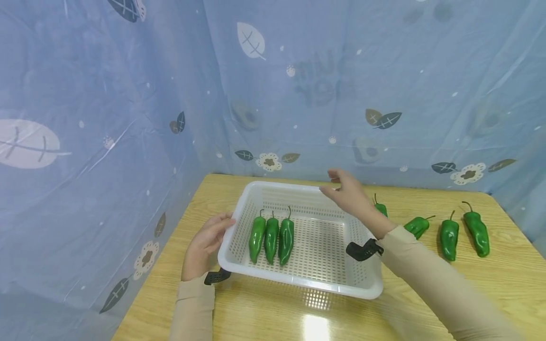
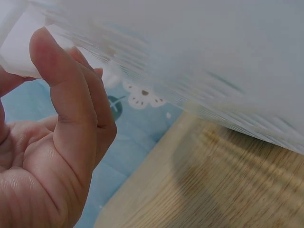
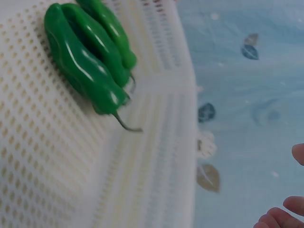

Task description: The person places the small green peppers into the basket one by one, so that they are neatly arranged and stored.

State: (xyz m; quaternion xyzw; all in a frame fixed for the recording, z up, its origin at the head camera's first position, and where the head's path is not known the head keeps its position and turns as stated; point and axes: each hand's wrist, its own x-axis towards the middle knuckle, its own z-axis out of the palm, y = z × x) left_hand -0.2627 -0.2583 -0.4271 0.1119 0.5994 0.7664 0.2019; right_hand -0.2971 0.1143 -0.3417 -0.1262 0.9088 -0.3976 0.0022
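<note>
The left hand (image 1: 209,242) grips the left rim of a white perforated basket (image 1: 298,280); in the left wrist view, that hand (image 2: 71,114) has bent fingers at the basket's (image 2: 199,42) edge. Three green peppers (image 1: 257,237) lie side by side in the left part of the basket, stems toward the back. At the back right rim is the right hand (image 1: 347,194), thumb and fingers apart, holding nothing. In the right wrist view, only some fingertips of the right hand (image 3: 282,218) show, away from the basket (image 3: 142,156) and the peppers (image 3: 83,61).
To the right of the basket, several green peppers (image 1: 449,239) lie apart on the wooden table (image 1: 507,284), one partly hidden behind the right forearm. A blue patterned curtain (image 1: 298,118) hangs behind and left of the table.
</note>
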